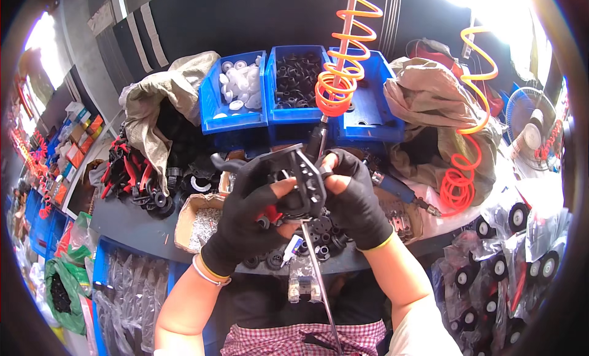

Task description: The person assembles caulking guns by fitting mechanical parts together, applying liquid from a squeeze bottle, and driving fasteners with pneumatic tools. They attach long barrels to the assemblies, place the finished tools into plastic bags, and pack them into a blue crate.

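A black plastic assembly [300, 187] with a flat, holed plate is raised above the workbench between my hands. Around its left side wraps my left hand [245, 199], in a black fingerless glove, thumb against the body. My right hand [353, 199], gloved the same way, closes its fingertips on the plate's right edge; whether a small part is pinched there too is hidden. From below the assembly a thin metal rod [319, 273] slants down toward my lap. Just behind the plate hangs a dark air tool [317, 141].
Blue bins with white parts [240, 86] and black parts [297, 80] line the back. Orange coiled hose [336, 92] dangles ahead; a blue power driver [396, 187] lies right. A cardboard box [195, 221] of screws sits left. Bagged wheels [500, 267] stand at right.
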`<state>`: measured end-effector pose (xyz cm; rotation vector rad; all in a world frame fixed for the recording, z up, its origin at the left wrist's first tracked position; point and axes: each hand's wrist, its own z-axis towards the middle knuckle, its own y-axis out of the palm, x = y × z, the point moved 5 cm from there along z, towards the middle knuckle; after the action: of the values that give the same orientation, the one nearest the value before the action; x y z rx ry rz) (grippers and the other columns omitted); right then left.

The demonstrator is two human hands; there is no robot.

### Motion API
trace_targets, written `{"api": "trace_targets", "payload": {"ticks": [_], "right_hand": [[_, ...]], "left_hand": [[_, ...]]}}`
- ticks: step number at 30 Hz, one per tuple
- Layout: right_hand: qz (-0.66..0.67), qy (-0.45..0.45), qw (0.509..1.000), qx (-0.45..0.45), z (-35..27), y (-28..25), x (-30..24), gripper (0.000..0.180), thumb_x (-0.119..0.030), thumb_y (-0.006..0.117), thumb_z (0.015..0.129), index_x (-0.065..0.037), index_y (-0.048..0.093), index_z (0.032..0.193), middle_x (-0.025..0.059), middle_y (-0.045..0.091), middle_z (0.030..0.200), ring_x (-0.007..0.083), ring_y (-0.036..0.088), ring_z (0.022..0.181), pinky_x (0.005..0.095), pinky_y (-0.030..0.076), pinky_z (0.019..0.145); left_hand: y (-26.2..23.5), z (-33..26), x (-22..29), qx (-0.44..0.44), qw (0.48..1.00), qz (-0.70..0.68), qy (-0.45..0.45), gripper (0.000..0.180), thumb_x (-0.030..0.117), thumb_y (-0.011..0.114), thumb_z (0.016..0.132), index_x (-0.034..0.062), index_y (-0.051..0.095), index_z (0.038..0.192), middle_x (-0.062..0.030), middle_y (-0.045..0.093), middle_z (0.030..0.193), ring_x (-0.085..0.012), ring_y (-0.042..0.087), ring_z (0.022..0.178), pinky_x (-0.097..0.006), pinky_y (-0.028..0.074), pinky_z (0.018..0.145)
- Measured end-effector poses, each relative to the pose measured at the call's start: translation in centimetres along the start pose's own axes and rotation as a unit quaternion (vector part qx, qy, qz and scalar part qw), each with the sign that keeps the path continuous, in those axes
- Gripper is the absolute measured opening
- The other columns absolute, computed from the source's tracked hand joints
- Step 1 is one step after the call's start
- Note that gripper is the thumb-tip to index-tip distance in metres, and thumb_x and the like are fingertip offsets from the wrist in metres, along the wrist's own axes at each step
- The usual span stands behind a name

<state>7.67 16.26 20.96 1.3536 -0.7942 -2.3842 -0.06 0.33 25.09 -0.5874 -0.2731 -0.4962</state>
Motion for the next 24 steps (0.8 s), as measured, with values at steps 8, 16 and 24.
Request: {"api": "trace_targets", "payload": {"ticks": [8, 16, 24], "right_hand": [[-0.193, -0.085, 0.975, -0.075, -2.4, 3.9, -4.6, 0.03, -0.004, 0.067, 0.085, 0.003, 0.06, 0.114, 0.0071, 0.065, 0.111, 0.0123, 0.062, 0.103, 0.0295, 0.051, 0.09], [-0.193, -0.124, 0.968, -0.105, -3.0, 5.7, -6.6, 0.026, 0.01, 0.069, 0.084, 0.003, 0.063, 0.109, 0.0073, 0.067, 0.107, 0.011, 0.062, 0.099, 0.028, 0.053, 0.09], [-0.158, 0.045, 0.983, -0.086, -4.4, 6.9, -7.9, 0.031, -0.02, 0.055, 0.092, 0.004, 0.061, 0.11, 0.0064, 0.066, 0.099, 0.0108, 0.061, 0.086, 0.0275, 0.05, 0.079]], "left_hand": [[-0.3, 1.6, 4.5, -0.015, 0.994, 0.063, 0.091, 0.055, 0.019, 0.079, 0.074, 0.0075, 0.059, 0.124, -0.0242, 0.055, 0.129, -0.0428, 0.056, 0.117, -0.048, 0.045, 0.098], [-0.3, 1.0, 6.2, -0.018, 0.988, 0.107, 0.114, 0.067, 0.039, 0.073, 0.085, 0.0055, 0.044, 0.136, -0.0212, 0.058, 0.126, -0.0415, 0.055, 0.115, -0.05, 0.045, 0.098], [0.2, 1.1, 7.2, -0.029, 0.99, 0.107, 0.091, 0.064, 0.022, 0.076, 0.082, 0.0006, 0.045, 0.134, -0.0298, 0.048, 0.135, -0.0466, 0.054, 0.121, -0.048, 0.048, 0.097]]}}
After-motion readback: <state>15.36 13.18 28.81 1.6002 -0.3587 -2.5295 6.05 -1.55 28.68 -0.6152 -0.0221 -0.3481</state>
